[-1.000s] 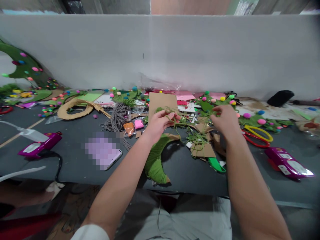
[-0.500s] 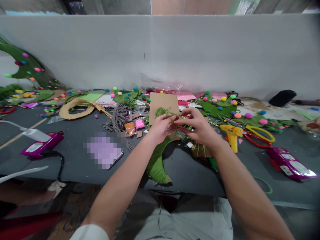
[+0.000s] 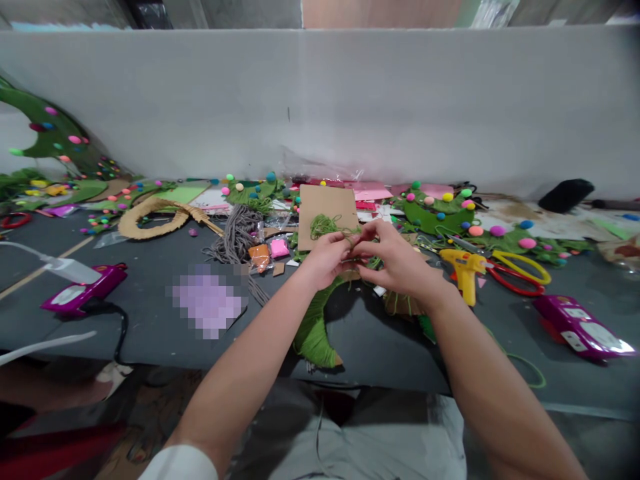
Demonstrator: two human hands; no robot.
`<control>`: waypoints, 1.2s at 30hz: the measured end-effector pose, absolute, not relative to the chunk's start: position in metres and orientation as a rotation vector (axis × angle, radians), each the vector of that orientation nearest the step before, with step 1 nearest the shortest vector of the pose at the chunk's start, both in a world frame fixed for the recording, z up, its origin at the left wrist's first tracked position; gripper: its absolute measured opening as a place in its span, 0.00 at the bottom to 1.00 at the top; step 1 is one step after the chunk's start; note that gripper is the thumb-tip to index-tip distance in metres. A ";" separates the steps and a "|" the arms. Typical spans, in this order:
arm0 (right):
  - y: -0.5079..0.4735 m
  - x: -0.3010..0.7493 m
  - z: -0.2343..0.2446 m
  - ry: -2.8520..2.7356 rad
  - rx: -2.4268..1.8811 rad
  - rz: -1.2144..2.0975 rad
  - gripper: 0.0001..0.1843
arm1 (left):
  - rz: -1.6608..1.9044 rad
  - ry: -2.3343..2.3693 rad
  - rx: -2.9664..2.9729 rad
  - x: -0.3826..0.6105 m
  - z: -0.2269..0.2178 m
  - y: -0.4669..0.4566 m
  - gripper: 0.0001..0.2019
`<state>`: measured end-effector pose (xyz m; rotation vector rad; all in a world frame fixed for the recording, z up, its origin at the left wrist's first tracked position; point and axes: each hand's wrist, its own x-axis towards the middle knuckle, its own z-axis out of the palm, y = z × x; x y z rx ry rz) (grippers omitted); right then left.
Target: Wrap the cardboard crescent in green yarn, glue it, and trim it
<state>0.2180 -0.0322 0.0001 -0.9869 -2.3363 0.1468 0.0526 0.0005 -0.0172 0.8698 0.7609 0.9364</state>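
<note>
My left hand (image 3: 330,259) and my right hand (image 3: 393,260) meet above the middle of the table, fingers pinched close together on green yarn (image 3: 325,227). A loose tangle of that yarn lies just beyond my left fingers, against a brown cardboard piece (image 3: 327,200). Below my hands rests a crescent (image 3: 317,330) wrapped in green yarn, its lower tip showing bare cardboard. My hands partly hide its upper end. Under my right wrist is another piece of cardboard (image 3: 400,303) with green yarn on it.
At right lie a yellow glue gun (image 3: 465,270), scissors (image 3: 520,270) and a purple power strip (image 3: 580,327). At left are grey yarn (image 3: 243,233), a cardboard ring (image 3: 150,227) and another purple power strip (image 3: 85,290). Pompom-covered green crescents (image 3: 435,217) line the wall.
My hands have drawn closer together, and the right fingers have curled in and dropped slightly. Less yarn shows between them. The crescent stays in place.
</note>
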 end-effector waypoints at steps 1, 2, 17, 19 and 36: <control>-0.032 0.218 0.000 -2.341 -0.986 0.160 0.07 | 0.935 0.767 0.867 0.053 -0.017 0.000 0.04; -0.032 0.219 0.000 -2.343 -0.982 0.178 0.06 | 0.934 0.773 0.861 0.053 -0.016 0.001 0.04; -0.021 0.251 0.014 -1.676 -0.985 0.511 0.08 | 0.729 0.913 1.507 0.043 -0.016 0.017 0.09; -0.021 0.257 0.019 -1.535 -0.960 0.473 0.08 | 0.717 1.011 1.781 0.044 -0.015 0.022 0.06; -0.030 0.273 0.056 -1.592 -0.998 0.462 0.19 | 0.684 0.785 2.083 0.083 0.024 0.072 0.40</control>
